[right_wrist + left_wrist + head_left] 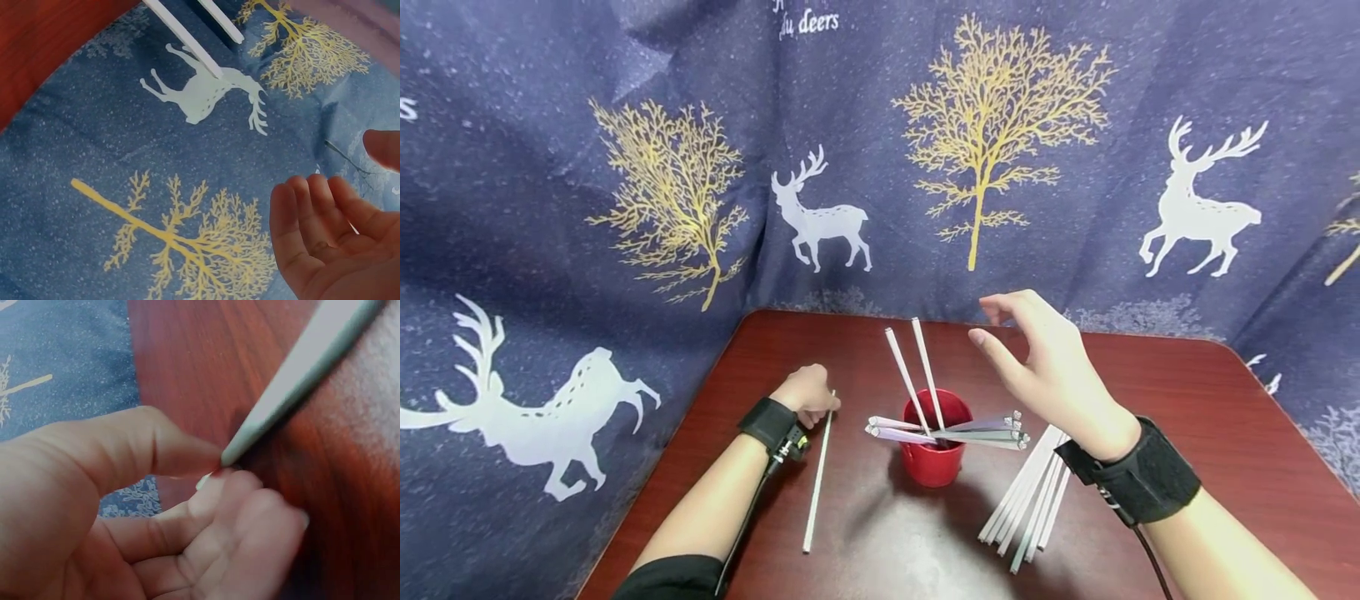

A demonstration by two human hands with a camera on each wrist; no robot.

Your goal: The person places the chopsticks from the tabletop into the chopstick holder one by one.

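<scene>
My left hand [808, 393] pinches the far end of a thin pale stick [817, 483] between thumb and fingers, left of the red bucket. In the left wrist view the stick [281, 387] runs from the fingertips toward the upper right, close to the tabletop. Raised in the air right of the bucket, my right hand [1051, 367] holds nothing; its fingers are loosely bent and the thumb is apart. The red bucket [934, 467] has two white sticks [904, 375] standing up in it. Several more sticks [981, 433] lie sideways across its rim.
A bundle of several white sticks [1030, 500] lies on the table under my right forearm. The brown table [865, 533] reaches back to a dark blue cloth [880, 158] printed with deer and trees. Cables run from both black wrist bands [1161, 475].
</scene>
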